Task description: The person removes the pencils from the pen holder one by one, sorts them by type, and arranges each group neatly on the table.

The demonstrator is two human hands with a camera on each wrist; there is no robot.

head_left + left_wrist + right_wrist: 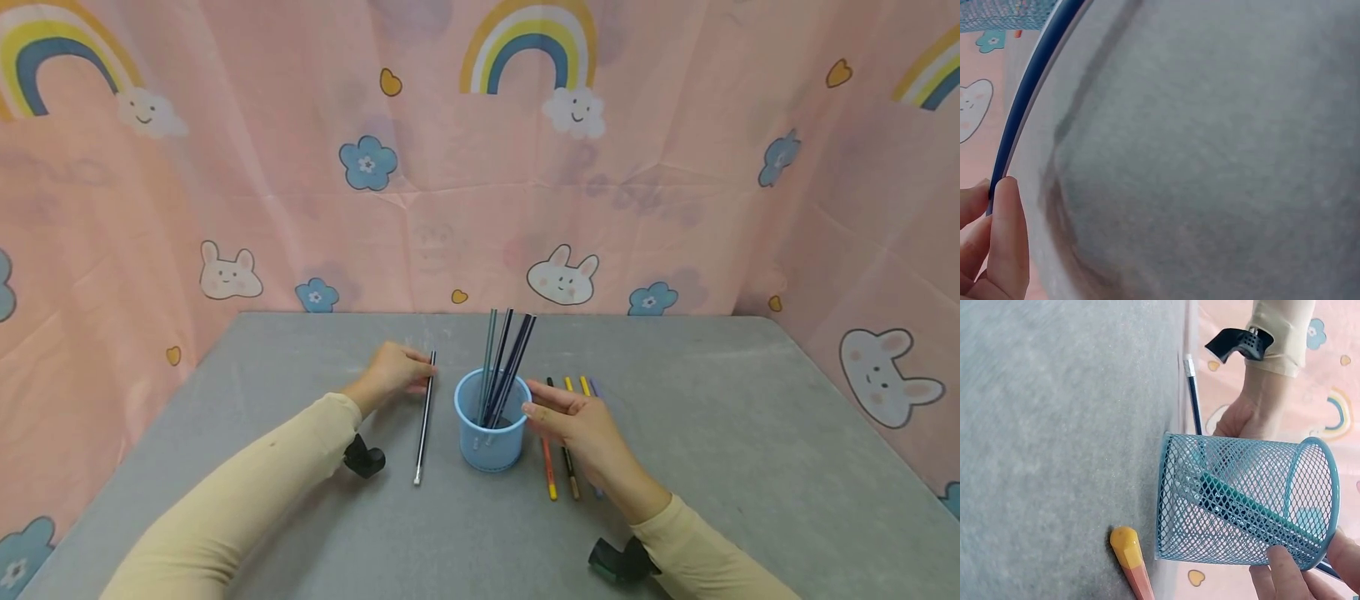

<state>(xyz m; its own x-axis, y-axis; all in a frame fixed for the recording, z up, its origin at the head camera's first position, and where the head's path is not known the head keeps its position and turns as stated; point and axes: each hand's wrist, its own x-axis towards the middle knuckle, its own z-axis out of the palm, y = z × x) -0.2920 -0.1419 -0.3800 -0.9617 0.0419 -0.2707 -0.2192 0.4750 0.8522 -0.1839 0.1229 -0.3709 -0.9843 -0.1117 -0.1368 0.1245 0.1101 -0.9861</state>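
Between thumb and fingers, my left hand (393, 371) pinches a dark pencil (425, 421) near its far end. The pencil's pale eraser end points toward me, and its blue-and-white side shows large in the left wrist view. To its right stands an upright light-blue mesh pencil cup (491, 450). My right hand (592, 433) holds the cup at its rim on the right side, thumb and fingers against the mesh. Several dark pencils (512, 367) and a greenish one (488, 358) lean inside the cup.
Beside and partly under my right hand lie several pencils, among them an orange-red one with a yellow end (1125, 547) and a black one (573, 479). All rest on a grey table (337, 533). A pink printed curtain (465, 208) hangs behind.
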